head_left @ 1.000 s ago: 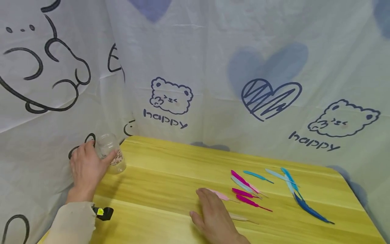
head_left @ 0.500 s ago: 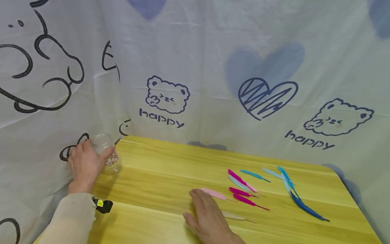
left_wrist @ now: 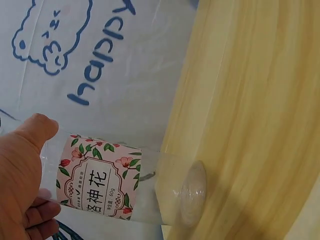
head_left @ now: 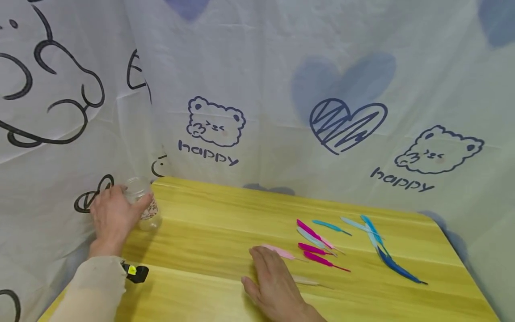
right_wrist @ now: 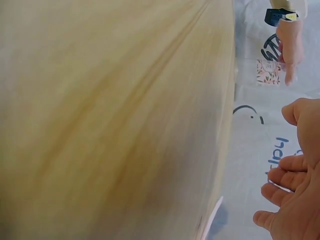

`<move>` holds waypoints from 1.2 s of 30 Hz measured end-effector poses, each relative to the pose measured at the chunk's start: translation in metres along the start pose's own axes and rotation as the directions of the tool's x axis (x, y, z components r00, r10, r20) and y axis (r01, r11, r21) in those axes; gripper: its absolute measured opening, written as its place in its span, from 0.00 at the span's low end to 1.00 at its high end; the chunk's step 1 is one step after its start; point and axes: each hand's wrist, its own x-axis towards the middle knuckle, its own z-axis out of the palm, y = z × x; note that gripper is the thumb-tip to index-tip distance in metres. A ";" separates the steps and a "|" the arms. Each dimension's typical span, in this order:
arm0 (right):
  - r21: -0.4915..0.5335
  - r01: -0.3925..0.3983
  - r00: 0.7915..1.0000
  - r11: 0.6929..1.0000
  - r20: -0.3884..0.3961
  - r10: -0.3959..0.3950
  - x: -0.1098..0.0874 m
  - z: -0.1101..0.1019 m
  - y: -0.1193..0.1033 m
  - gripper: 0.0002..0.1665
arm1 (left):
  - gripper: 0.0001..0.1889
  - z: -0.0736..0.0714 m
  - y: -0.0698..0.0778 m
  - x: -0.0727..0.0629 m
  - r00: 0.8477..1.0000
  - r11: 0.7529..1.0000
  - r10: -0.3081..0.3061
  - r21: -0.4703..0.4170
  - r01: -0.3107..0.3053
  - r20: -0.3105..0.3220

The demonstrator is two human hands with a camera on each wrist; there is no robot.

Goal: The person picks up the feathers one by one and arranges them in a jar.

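Observation:
My left hand grips a clear plastic jar near its top, at the table's far left corner. In the left wrist view, the thumb and fingers lie around the jar's upper part, and its pink floral label faces the camera. I cannot tell whether the jar's base touches the table. My right hand holds nothing, its fingers loosely extended above the table's middle. Beside it lie a pale pink feather and a cream feather, the latter partly hidden by the hand.
Farther right on the yellow wood-grain table lie magenta feathers, a turquoise feather and a dark blue feather, among several others. A printed white curtain hangs along the table's back and left sides.
The head view has turned slightly, so the table and feathers sit farther left in it. Left hand and jar stay together; the right hand remains beside the pale pink feather.

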 end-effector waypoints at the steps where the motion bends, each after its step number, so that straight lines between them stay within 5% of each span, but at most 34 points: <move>1: -0.004 0.002 1.000 1.000 -0.009 -0.002 0.000 0.000 0.001 0.34 | 0.47 0.001 0.003 -0.003 1.000 1.000 0.011 -0.001 -0.011 -0.007; 22: -0.005 -0.027 1.000 1.000 -0.017 0.027 0.000 -0.004 -0.002 0.33 | 0.43 0.023 0.070 -0.055 0.991 0.988 0.131 -0.085 -0.129 0.019; 36: -0.054 -0.029 0.999 0.998 -0.028 0.027 0.005 -0.003 0.001 0.36 | 0.39 0.042 0.120 -0.094 0.962 0.955 0.265 -0.154 -0.253 0.064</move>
